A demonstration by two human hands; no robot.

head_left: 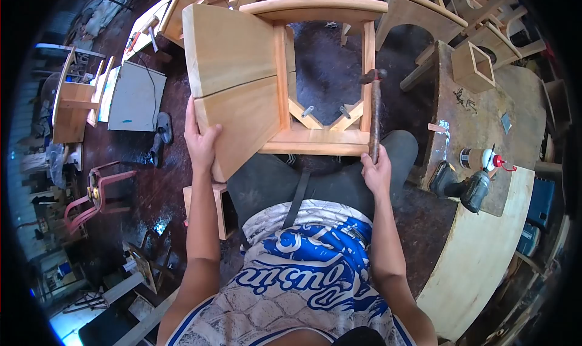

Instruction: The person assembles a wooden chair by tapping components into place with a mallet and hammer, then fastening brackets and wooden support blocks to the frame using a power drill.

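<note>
A wooden chair frame (324,141) lies in front of my knees, with a curved rail at its far end and two corner braces with metal bolts near me. Its broad wooden panel (236,55), split by a dark seam, extends to the left. My left hand (201,141) grips the panel's left edge, thumb on top. At the frame's near right corner, my right hand (377,171) is closed around the lower end of a hammer (375,109). The hammer stretches along the frame's right side, its head away from me.
Right, a workbench (418,158) bears a cordless drill (476,191), a glue bottle (491,160), a jar (471,158), screws and a wooden box (473,67). More chair frames (418,9) stand beyond. Left are a pink chair (97,194), shoes (162,131) and a white cabinet (136,97).
</note>
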